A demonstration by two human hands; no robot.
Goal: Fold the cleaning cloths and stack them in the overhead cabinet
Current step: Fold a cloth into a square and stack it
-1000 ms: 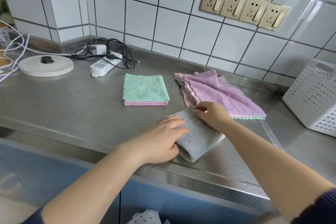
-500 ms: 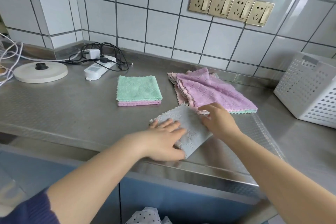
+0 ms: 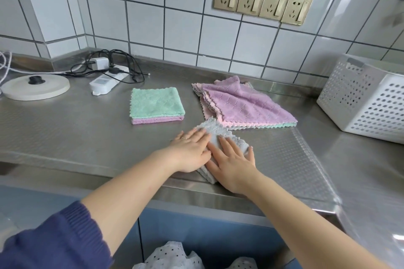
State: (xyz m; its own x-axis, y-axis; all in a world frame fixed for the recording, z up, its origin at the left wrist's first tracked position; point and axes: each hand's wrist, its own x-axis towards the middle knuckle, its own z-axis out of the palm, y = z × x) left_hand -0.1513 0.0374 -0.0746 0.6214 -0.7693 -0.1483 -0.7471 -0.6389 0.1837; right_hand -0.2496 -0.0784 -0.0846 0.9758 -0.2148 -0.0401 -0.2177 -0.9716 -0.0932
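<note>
While both hands press a grey cloth [image 3: 220, 132], the white basket [image 3: 363, 96] stands apart.

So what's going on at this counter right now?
A person is folding cleaning cloths on a steel counter. Both hands, left and right, lie flat on a folded grey cloth near the front edge, pressing it down. Two folded cloths, green on pink, sit stacked behind it. A loose pile of unfolded cloths, purple on top, waits to the right. No cabinet is in view.
</note>
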